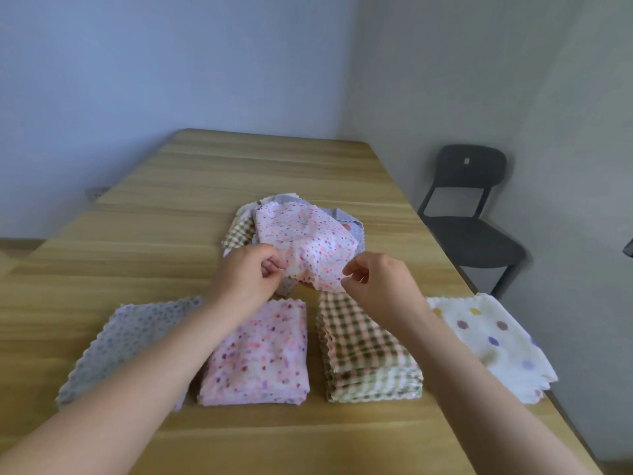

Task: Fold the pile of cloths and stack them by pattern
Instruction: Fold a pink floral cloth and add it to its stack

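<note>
Along the near edge of the table sit a grey dotted stack, a pink speckled stack, a checked stack and a white spotted cloth close to the right edge. Just beyond, the left hand and right hand each pinch the near hem of a pink speckled cloth draped over the unfolded pile mid-table. It looks light and limp, so its corners seem the best hold, and the bare far half offers spreading room.
</note>
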{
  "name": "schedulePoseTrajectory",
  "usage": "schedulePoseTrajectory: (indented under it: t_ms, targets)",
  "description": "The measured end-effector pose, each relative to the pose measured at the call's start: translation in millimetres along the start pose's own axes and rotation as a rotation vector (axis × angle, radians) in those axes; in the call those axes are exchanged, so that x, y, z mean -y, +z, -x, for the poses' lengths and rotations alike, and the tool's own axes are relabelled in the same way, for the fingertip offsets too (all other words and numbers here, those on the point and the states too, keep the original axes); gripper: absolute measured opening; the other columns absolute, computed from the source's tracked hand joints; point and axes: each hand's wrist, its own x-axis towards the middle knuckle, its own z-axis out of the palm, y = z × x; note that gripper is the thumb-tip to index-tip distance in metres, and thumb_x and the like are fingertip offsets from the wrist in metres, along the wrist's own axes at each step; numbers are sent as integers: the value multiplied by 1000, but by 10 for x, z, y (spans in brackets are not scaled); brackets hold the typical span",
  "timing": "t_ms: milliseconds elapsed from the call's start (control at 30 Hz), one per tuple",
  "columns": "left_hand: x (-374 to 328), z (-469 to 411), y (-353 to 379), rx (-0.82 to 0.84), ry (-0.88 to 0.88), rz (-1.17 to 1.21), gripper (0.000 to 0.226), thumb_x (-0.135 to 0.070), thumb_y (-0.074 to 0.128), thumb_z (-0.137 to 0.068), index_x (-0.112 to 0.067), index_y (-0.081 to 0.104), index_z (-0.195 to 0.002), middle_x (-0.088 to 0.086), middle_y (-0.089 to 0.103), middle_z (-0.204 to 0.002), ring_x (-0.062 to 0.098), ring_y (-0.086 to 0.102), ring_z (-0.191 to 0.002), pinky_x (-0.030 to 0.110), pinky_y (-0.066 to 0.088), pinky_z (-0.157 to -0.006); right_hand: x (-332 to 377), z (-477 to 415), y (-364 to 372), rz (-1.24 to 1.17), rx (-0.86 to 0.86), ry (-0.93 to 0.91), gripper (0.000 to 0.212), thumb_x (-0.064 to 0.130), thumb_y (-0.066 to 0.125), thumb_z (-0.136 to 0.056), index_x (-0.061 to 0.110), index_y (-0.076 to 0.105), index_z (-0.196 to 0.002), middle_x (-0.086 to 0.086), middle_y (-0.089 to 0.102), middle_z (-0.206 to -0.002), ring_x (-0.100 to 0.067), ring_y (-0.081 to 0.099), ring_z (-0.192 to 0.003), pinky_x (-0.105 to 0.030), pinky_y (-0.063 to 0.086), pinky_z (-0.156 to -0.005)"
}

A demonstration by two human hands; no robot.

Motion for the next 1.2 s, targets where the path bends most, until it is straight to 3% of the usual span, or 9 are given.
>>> schedulePoseTrajectory:
  t_ms: [100, 233, 333, 467, 733, 800, 900, 1067, 1200]
  targets:
    - [161, -197, -37, 18, 57, -75, 15, -2, 73, -76, -11, 72, -88, -7, 62, -80, 7, 59, -70, 8, 40, -62, 86, -240, 166, 76, 94, -60, 23, 19, 63, -85, 14, 68, -108, 4, 65, -91, -15, 61, -88, -30, 52, -75]
    - [300, -416, 14, 77, 141, -236, 29, -14, 77, -75, -15, 70, -104, 1, 63, -109, 18, 60, -99, 32, 49, -84, 124, -512, 429, 208, 201, -87, 28, 26, 64, -86, 16, 64, -112, 0, 66, -106, -18, 59, -99, -31, 51, -80]
    - [332, -534, 32, 152, 178, -339, 39, -19, 76, -78, -14, 66, -115, 2, 58, -120, 20, 55, -113, 29, 43, -94, 146, -651, 594, 299, 246, -85, 29, 24, 62, -84, 16, 62, -111, -1, 65, -107, -20, 59, -101, -31, 51, -78]
    - [410, -630, 77, 190, 234, -371, 29, -16, 74, -77, -13, 71, -106, 5, 61, -112, 24, 58, -104, 30, 46, -87, 149, -771, 738, 391, 246, -96, 25, 24, 56, -86, 17, 61, -110, -2, 64, -109, -23, 59, -102, -28, 42, -71]
    - [564, -660, 183, 188, 303, -361, 11, -17, 72, -80, -7, 75, -85, 6, 66, -92, 24, 62, -88, 35, 50, -75, 84, -838, 814, 398, 244, -89, 21, 28, 55, -91, 13, 63, -104, -5, 64, -109, -24, 59, -102, -29, 43, -72]
    - [564, -644, 183, 153, 304, -347, 14, -19, 70, -83, -6, 74, -79, 4, 66, -87, 22, 61, -82, 38, 51, -73, 64, -826, 784, 345, 203, -84, 24, 30, 55, -91, 12, 65, -104, -4, 64, -108, -24, 60, -99, -29, 46, -73]
    - [503, -656, 136, 72, 310, -306, 11, -12, 66, -82, -4, 70, -74, 7, 64, -80, 24, 61, -75, 37, 50, -68, 78, -811, 676, 228, 61, -75, 18, 25, 53, -91, 13, 64, -99, -2, 65, -99, -23, 61, -88, -28, 41, -62]
    - [193, -686, -89, -162, 263, -221, 8, -9, 59, -83, -7, 67, -87, 3, 64, -83, 23, 56, -77, 29, 34, -64, 184, -790, 284, 96, -246, -127, 12, 13, 56, -85, 15, 63, -96, 1, 69, -85, -25, 61, -76, -29, 40, -59]
    - [-132, -658, -363, -350, 317, -73, 11, -11, 52, -83, -10, 63, -86, 1, 64, -84, 23, 57, -78, 33, 44, -67, 317, -710, -123, -6, -457, -196, 15, 12, 61, -85, 14, 69, -98, 3, 71, -85, -21, 64, -76, -31, 49, -64]
